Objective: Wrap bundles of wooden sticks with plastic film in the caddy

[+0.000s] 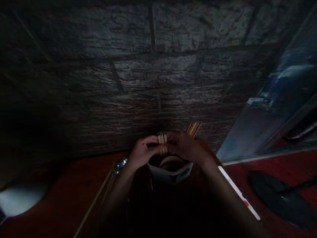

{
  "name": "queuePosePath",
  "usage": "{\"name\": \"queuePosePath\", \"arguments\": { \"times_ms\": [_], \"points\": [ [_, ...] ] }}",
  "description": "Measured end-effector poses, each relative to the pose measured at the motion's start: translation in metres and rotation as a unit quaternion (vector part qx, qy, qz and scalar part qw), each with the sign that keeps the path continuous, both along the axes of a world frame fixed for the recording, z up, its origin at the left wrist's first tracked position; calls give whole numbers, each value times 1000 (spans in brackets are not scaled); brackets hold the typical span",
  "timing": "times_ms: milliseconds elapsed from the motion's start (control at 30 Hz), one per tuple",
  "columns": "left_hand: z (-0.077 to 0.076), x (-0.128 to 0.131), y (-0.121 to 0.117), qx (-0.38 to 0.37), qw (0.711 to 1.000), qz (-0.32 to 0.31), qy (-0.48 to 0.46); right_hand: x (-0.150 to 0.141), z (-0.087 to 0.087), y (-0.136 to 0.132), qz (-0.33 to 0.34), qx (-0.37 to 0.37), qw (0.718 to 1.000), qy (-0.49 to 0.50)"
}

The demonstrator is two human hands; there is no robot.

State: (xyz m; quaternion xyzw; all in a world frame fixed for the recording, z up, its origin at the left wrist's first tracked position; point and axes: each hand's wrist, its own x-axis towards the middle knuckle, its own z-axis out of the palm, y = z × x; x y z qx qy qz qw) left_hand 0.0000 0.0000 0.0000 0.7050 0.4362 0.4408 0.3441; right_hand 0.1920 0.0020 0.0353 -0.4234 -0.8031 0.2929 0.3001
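Observation:
The scene is dark. Both my hands meet above a small white cup (pixel 170 173) with a dark inside. My left hand (pixel 142 153) and my right hand (pixel 185 147) together pinch a short bundle of thin wooden sticks (pixel 162 142), held upright between the fingertips. Behind my right hand the tips of more wooden sticks (pixel 194 128) fan up; what holds them is hidden. A shiny round watch or bangle (pixel 120 164) sits at my left wrist.
A stone-pattern wall (pixel 138 72) rises close behind. The surface is reddish (pixel 61 195). Long thin sticks (pixel 95 201) lie left of my arm, a white strip (pixel 239 193) lies right, a dark object (pixel 279 198) far right, a glass panel (pixel 272 109) above it.

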Motion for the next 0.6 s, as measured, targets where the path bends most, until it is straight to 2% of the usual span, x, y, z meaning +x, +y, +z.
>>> {"name": "queuePosePath", "arguments": {
  "times_ms": [200,367,600],
  "points": [
    [-1,4,1,16,999,15,-26,-2,3,-2,-13,10,999,-34],
    [-8,4,3,26,999,20,-31,-2,1,-2,-7,-25,1000,-7],
    [-9,7,3,32,999,13,-29,-1,-3,1,-8,-24,1000,6]
  ]
}}
